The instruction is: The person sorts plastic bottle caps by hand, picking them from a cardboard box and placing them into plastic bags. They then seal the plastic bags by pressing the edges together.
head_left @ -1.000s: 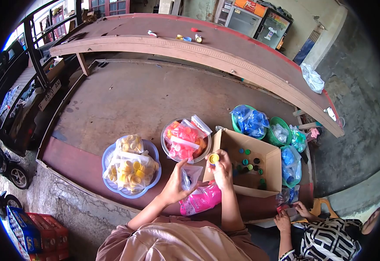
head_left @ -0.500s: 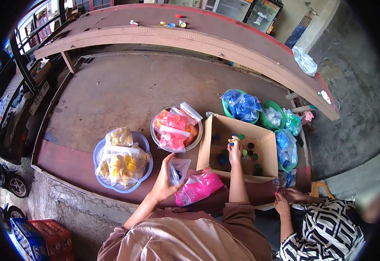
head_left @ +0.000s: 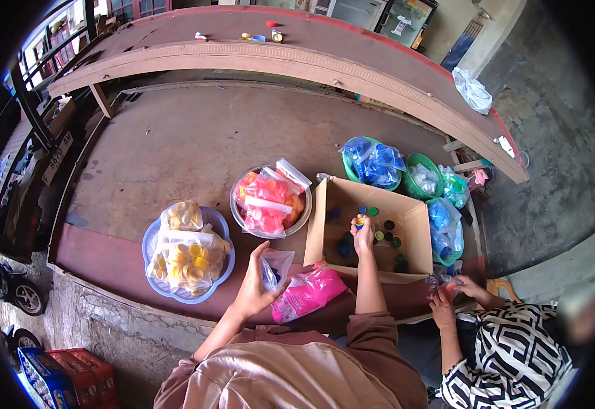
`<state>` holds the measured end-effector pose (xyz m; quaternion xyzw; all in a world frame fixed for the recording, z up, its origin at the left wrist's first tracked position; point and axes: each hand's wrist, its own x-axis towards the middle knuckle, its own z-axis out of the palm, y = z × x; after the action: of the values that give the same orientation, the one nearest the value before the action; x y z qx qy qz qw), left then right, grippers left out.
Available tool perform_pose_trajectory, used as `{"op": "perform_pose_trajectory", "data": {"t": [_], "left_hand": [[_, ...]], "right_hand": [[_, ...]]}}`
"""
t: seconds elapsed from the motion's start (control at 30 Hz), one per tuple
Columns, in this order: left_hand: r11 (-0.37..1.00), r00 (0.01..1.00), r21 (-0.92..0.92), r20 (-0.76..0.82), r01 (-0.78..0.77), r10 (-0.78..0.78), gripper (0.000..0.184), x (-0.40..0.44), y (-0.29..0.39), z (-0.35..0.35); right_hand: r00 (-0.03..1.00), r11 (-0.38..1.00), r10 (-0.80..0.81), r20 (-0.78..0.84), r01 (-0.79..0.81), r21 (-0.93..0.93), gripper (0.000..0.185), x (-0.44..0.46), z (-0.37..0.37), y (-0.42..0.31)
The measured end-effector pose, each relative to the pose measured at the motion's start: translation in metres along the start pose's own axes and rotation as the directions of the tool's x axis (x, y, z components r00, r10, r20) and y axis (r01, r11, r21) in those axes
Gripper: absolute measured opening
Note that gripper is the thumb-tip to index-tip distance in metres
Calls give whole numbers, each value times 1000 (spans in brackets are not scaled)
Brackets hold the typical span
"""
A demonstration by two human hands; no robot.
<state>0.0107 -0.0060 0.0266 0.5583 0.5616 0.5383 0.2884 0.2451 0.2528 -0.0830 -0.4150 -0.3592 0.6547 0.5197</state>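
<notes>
My left hand point(head_left: 248, 292) is closed on the side of a small clear plastic bag point(head_left: 280, 264) with dark blue caps low inside it. Over the open cardboard box point(head_left: 415, 228), my right hand point(head_left: 363, 240) has its fingers curled round bottle caps, yellow and blue showing between them. Loose green, black and blue caps lie on the box floor, among them a green cap point(head_left: 374, 211) just beyond my fingers. A pink printed plastic pack point(head_left: 311, 294) lies between my forearms, beside the box.
To the left are a lavender basin point(head_left: 153, 262) of bagged yellow caps and a bowl point(head_left: 236, 217) of bagged red and orange caps. Green baskets point(head_left: 412, 163) with bagged caps stand right of the box. Another person's hands point(head_left: 444, 310) handle a bag at lower right.
My right hand has drawn slightly nearer to me, with its fingers more tightly curled. A blue cap beyond it now shows. The other person's hands have moved apart and raised a reddish bag.
</notes>
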Motion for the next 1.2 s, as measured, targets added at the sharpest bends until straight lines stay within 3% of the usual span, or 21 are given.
{"op": "perform_pose_trajectory", "data": {"t": [0.07,0.17,0.27,0.37,0.47,0.5,0.6,0.67,0.77,0.9,1.1,1.2], "left_hand": [[1000,1000,2,0,-4,4,83,0,0,1],[1000,1000,-16,3,1,-1,83,-1,0,2],[1000,1000,-16,17,1,-1,83,-2,-2,3],[1000,999,21,32,-13,12,84,-5,-5,5],[992,988,-121,153,-15,34,88,-3,0,3],[980,983,-196,182,11,25,86,-1,0,3],[988,964,-109,230,-113,136,81,10,7,1],[984,947,-78,269,-160,175,74,16,22,-1],[975,928,-43,300,-217,220,68,19,28,-1],[970,919,-41,313,-238,238,76,17,22,0],[974,930,-128,298,-185,215,72,14,20,2],[977,931,-125,305,-170,201,70,10,17,3]], "right_hand": [[999,992,35,13,-36,119,22,1,2,0],[996,990,85,-11,-84,112,22,-1,8,-3],[993,998,61,-101,-59,22,22,-6,15,-6],[998,999,37,-57,-39,-26,18,3,-3,1],[984,994,-5,178,-15,111,19,-39,37,-17],[964,998,-32,263,19,52,20,-62,62,-28],[831,982,-114,544,178,-67,23,-110,106,-40],[768,989,-90,634,142,-31,27,-128,121,-48],[783,973,-105,613,209,-101,29,-135,129,-48],[811,935,-123,572,288,-208,29,-143,133,-49],[842,939,-104,529,258,-226,24,-142,131,-36],[807,946,25,591,172,-275,22,-139,126,-40]]}}
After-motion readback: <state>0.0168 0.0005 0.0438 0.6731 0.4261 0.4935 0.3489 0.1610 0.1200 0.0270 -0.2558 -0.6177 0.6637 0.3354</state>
